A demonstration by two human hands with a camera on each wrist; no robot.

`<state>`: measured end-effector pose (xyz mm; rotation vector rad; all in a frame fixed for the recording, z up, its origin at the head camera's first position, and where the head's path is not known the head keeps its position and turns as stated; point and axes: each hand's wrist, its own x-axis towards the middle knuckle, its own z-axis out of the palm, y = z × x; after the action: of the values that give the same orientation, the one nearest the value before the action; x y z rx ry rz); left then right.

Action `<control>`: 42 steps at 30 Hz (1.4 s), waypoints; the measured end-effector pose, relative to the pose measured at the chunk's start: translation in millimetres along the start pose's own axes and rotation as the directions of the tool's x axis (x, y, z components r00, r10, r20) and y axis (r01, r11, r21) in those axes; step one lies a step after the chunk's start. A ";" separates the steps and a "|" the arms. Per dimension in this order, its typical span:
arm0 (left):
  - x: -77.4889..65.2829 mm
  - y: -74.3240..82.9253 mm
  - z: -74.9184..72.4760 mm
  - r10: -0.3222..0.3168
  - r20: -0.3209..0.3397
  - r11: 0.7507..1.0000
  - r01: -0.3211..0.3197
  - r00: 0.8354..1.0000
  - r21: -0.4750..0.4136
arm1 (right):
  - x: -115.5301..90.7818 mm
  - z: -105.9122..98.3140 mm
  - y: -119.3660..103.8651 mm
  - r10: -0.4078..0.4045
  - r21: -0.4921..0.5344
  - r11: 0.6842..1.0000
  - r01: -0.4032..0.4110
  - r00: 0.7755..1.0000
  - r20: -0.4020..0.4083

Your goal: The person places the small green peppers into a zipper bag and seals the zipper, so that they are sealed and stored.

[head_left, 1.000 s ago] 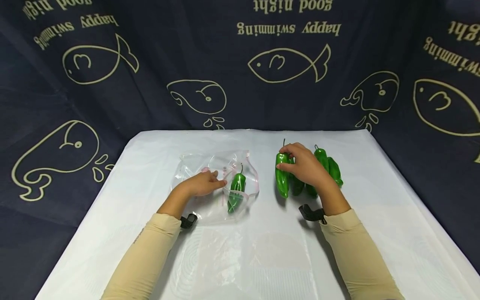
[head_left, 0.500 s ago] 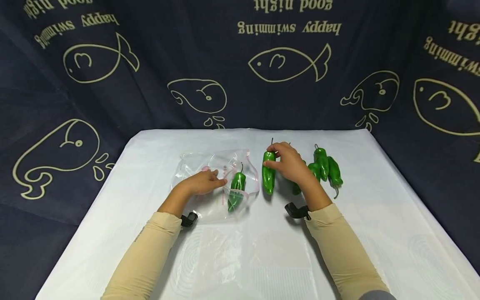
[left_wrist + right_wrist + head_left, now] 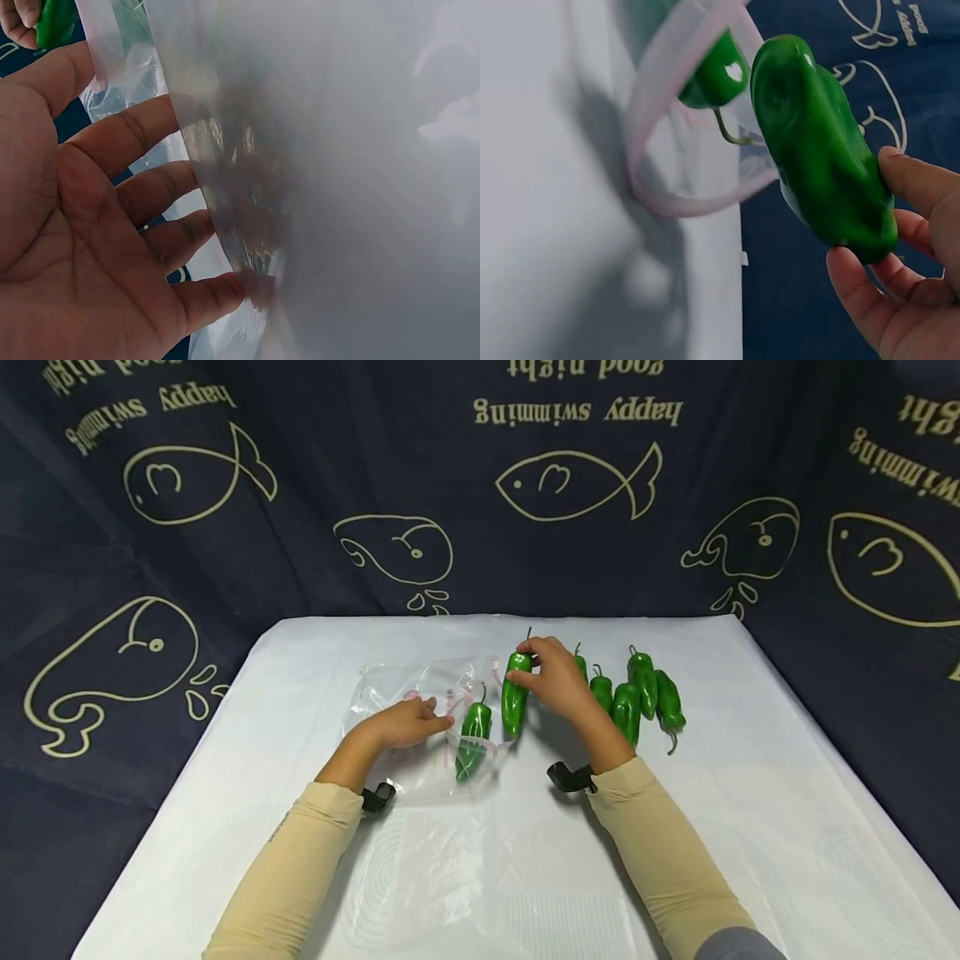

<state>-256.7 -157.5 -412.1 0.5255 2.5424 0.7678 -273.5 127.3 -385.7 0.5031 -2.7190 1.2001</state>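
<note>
My right hand (image 3: 558,678) pinches a green pepper (image 3: 514,697) near its stem end, with the tip hanging down. In the right wrist view this pepper (image 3: 817,150) is held between thumb and fingers beside the pink-edged mouth of the bag. A clear plastic zip bag (image 3: 378,689) lies on the table, its mouth facing right and standing partly open. Inside the bag sits another green pepper (image 3: 474,735). My left hand (image 3: 401,727) rests at the bag. In the left wrist view its fingers (image 3: 139,135) are spread and relaxed, their tips behind the clear film.
Several more green peppers (image 3: 627,710) lie in a loose group right of my right hand. A white-covered table (image 3: 757,827) bears everything. A dark blue cloth with fish drawings (image 3: 480,568) hangs behind it. Each wrist carries a black camera mount (image 3: 570,777).
My right hand has carried its pepper left, from beside the group to the bag's mouth, uncovering more peppers behind it. The left hand and the bag look unchanged.
</note>
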 end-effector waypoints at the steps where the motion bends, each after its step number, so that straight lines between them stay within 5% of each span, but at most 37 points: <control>1: 0.0 0.2 0.0 -0.002 0.001 1.000 0.002 1.000 -0.003 | 0.0 1.9 -0.8 -0.003 0.001 1.000 0.003 1.000 -0.001; 22: 2.2 2.9 -2.3 -0.009 -0.014 1.000 0.009 1.000 0.027 | -11.6 32.5 2.4 -0.015 -0.044 0.999 0.015 1.000 0.014; 42: 4.5 5.3 -0.9 0.017 -0.034 0.994 -0.020 0.999 -0.105 | -21.9 36.0 -1.6 -0.029 -0.010 1.000 0.029 0.998 0.052</control>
<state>-259.7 -151.7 -409.6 0.5061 2.5136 0.9185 -251.8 105.3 -414.4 0.5778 -2.7499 1.1805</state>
